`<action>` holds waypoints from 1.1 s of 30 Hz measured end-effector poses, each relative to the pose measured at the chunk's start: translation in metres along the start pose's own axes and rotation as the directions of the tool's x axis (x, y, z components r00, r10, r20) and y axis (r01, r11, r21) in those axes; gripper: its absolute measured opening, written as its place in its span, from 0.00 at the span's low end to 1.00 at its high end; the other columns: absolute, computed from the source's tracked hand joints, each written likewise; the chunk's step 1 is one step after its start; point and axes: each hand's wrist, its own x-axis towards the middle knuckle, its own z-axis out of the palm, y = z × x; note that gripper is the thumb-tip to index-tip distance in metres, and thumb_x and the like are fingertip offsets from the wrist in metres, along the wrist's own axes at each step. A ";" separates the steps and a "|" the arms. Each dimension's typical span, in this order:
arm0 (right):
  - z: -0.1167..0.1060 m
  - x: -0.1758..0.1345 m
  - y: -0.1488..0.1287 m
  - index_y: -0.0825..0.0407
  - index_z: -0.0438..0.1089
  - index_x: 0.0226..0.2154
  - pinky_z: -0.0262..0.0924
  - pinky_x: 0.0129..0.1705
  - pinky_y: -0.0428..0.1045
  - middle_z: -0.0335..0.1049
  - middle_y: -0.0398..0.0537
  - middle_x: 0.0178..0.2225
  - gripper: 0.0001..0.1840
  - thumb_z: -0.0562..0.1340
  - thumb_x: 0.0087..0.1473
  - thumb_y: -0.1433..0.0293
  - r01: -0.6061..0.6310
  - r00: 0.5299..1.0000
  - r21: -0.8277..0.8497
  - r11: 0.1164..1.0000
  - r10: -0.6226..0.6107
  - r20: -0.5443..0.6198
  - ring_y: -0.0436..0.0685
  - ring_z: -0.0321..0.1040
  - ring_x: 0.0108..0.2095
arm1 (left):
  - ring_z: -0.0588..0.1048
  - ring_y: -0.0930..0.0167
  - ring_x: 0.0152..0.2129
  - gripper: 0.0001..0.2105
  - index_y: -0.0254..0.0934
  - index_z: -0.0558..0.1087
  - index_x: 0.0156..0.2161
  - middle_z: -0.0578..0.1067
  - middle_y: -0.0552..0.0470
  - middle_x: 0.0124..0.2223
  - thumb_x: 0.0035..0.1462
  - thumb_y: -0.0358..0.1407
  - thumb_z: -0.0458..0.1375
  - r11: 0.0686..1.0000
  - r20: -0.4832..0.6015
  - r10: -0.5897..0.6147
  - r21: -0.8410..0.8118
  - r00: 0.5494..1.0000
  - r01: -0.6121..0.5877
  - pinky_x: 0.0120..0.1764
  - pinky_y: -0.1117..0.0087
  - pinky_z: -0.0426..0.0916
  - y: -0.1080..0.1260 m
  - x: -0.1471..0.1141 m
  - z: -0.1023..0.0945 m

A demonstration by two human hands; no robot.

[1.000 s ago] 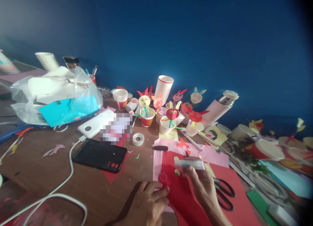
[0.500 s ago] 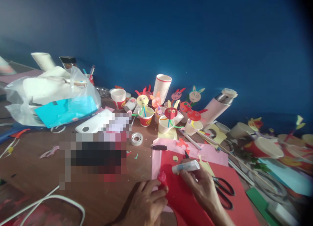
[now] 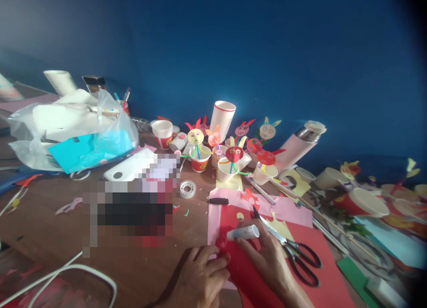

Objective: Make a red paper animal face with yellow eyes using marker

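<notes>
In my right hand [image 3: 270,252] is a white glue stick [image 3: 245,232], lying nearly level with its left end at a small red paper piece [image 3: 223,241]. My left hand [image 3: 203,272] pinches that paper piece near its fingertips; the fingers partly hide it. Beneath both hands lies a large red paper sheet [image 3: 320,250] over a pink sheet [image 3: 212,219]. Black-handled scissors [image 3: 302,259] rest on the red sheet, right beside my right hand. A small pale yellow paper disc [image 3: 240,216] sits just beyond the glue stick.
Paper cups [image 3: 227,169] with paper-faced figures stand along the blue wall. A pink flask [image 3: 296,150] leans behind them. A tape roll [image 3: 187,189], a black marker [image 3: 219,201], a white phone [image 3: 130,165] and a plastic bag [image 3: 116,121] lie around. A white cable [image 3: 96,269] loops at front left.
My right hand has moved left and slightly down, bringing the glue stick's end to the red paper piece. More of the scissors' blades now shows. My left hand stays in place.
</notes>
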 end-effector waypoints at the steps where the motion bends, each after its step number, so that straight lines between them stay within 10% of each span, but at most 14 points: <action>1: 0.001 0.000 -0.001 0.49 0.68 0.32 0.65 0.31 0.44 0.76 0.42 0.29 0.05 0.61 0.54 0.65 -0.004 1.000 0.002 1.000 0.004 0.003 0.53 0.72 0.29 | 0.68 0.66 0.46 0.07 0.39 0.73 0.38 0.77 0.55 0.48 0.59 0.39 0.57 1.000 0.006 0.000 0.006 1.000 0.000 0.40 0.65 0.57 0.000 -0.001 0.001; 6: 0.005 -0.002 0.000 0.49 0.68 0.33 0.65 0.33 0.44 0.76 0.42 0.30 0.04 0.60 0.55 0.66 0.016 0.996 0.040 0.999 -0.020 0.084 0.53 0.72 0.30 | 0.68 0.66 0.45 0.07 0.40 0.73 0.37 0.78 0.57 0.46 0.56 0.40 0.60 0.999 0.036 -0.016 0.030 0.999 0.015 0.40 0.65 0.57 -0.002 -0.003 0.004; 14: -0.015 0.004 0.010 0.49 0.70 0.34 0.66 0.33 0.46 0.75 0.43 0.27 0.14 0.64 0.51 0.57 -0.148 0.944 0.224 0.963 0.205 -0.257 0.56 0.72 0.29 | 0.68 0.66 0.45 0.06 0.40 0.71 0.40 0.76 0.56 0.50 0.57 0.38 0.58 1.000 -0.009 0.002 0.022 1.000 -0.001 0.40 0.64 0.58 -0.003 -0.003 0.003; 19: -0.026 0.002 0.010 0.50 0.70 0.33 0.66 0.31 0.45 0.73 0.42 0.24 0.16 0.65 0.50 0.55 -0.192 0.923 0.310 0.931 0.279 -0.266 0.55 0.70 0.26 | 0.67 0.64 0.47 0.08 0.39 0.72 0.42 0.75 0.52 0.50 0.55 0.33 0.58 1.000 0.064 -0.009 0.015 0.998 0.008 0.43 0.64 0.60 -0.001 -0.004 0.000; 26: -0.014 -0.014 0.009 0.49 0.66 0.35 0.66 0.29 0.47 0.75 0.44 0.26 0.11 0.58 0.58 0.59 -0.043 0.997 -0.040 0.998 0.040 -0.070 0.56 0.73 0.26 | 0.66 0.65 0.48 0.08 0.39 0.72 0.42 0.75 0.53 0.51 0.56 0.32 0.57 0.999 0.069 -0.021 0.030 0.997 0.019 0.42 0.64 0.59 0.004 -0.001 -0.006; 33: -0.007 -0.010 0.013 0.49 0.63 0.38 0.67 0.30 0.46 0.76 0.44 0.28 0.04 0.55 0.61 0.67 0.215 0.975 -0.207 0.954 -0.199 0.095 0.56 0.75 0.28 | 0.67 0.63 0.48 0.10 0.39 0.72 0.42 0.75 0.54 0.52 0.54 0.37 0.60 1.000 0.113 -0.022 0.023 0.993 0.020 0.43 0.63 0.59 0.001 -0.002 -0.001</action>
